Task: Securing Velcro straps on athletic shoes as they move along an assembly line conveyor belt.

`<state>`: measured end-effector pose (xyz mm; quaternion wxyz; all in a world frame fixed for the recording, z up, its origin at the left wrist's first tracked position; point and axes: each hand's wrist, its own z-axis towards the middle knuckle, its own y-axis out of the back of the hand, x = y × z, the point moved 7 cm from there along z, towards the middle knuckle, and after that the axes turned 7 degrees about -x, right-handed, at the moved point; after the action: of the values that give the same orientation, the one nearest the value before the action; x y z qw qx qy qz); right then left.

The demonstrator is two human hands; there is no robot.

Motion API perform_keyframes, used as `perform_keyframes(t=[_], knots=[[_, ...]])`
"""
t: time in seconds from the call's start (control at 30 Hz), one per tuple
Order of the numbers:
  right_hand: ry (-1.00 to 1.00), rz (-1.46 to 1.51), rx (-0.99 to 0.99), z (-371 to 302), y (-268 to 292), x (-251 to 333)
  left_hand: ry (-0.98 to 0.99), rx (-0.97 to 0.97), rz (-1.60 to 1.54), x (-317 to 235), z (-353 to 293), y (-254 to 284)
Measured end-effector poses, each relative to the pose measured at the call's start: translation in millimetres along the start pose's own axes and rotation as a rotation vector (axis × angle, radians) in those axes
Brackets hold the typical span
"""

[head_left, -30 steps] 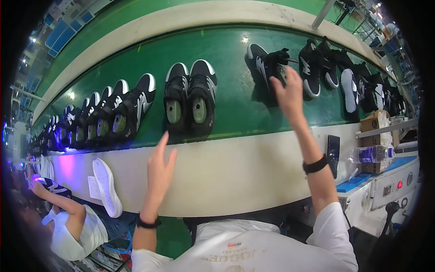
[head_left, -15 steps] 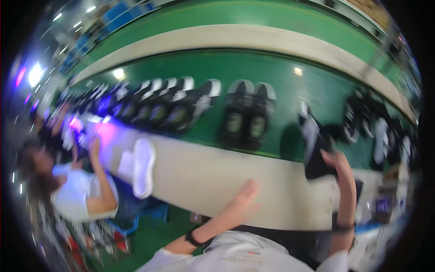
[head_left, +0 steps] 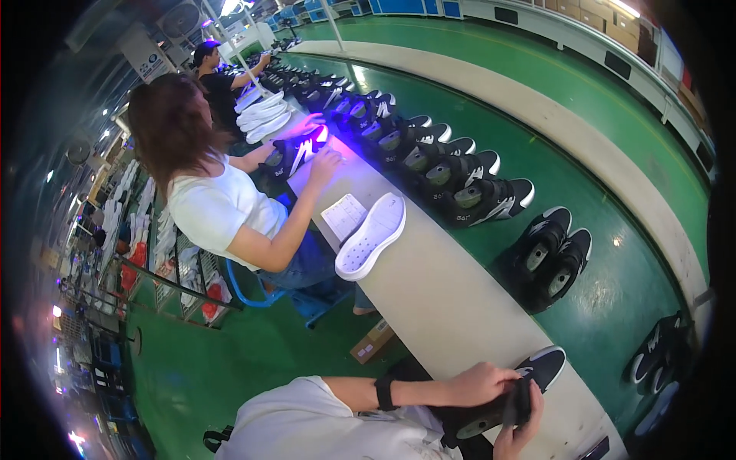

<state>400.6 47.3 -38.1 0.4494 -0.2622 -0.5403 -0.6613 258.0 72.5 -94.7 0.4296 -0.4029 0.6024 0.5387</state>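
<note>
Black fabric, white-edged at the toe, made up the shoe (head_left: 543,371) I inspected remotely; it sat in both bare hands at the near end of the long cream bench (head_left: 452,295), toe pointing away from the body. The left hand (head_left: 481,385) had thumb and forefinger pinching the upper near its tongue. The right hand (head_left: 527,422) had its fingers curled around a raised black flap (how firmly, I could not tell). I judged that the paired grip steadied the shoe. On the green belt (head_left: 613,303), a matching black-and-white pair (head_left: 572,257) stood side by side, heels toward the bench, presumably for easy pick-up. A white perforated sole (head_left: 373,239) lay near a pale gridded card (head_left: 344,215), perhaps as a reference. Further along, I recorded a white-shirted co-worker (head_left: 230,205) handling another shoe under violet light.
</note>
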Motion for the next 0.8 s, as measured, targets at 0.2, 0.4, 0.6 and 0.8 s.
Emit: perform_keyframes(t=[0.2, 0.4, 0.6, 0.8], knots=[[0.199, -0.006, -0.035, -6.8, 10.8, -1.4, 0.326, 0.318, -0.2, 31.7, 41.0, -12.2], [-0.062, 0.215, -0.025, -10.4, 3.6, -36.3, -0.113, 0.517, 0.314, -21.9, -19.0, -13.8], [-0.262, 0.188, -0.143, -4.7, 1.5, -21.5, 0.08, 0.596, 0.346, -16.7, -6.5, -38.1], [-0.029, 0.173, 0.005, -2.2, 7.9, -15.3, 0.113, 0.671, -0.327, 37.3, 7.6, -33.3]])
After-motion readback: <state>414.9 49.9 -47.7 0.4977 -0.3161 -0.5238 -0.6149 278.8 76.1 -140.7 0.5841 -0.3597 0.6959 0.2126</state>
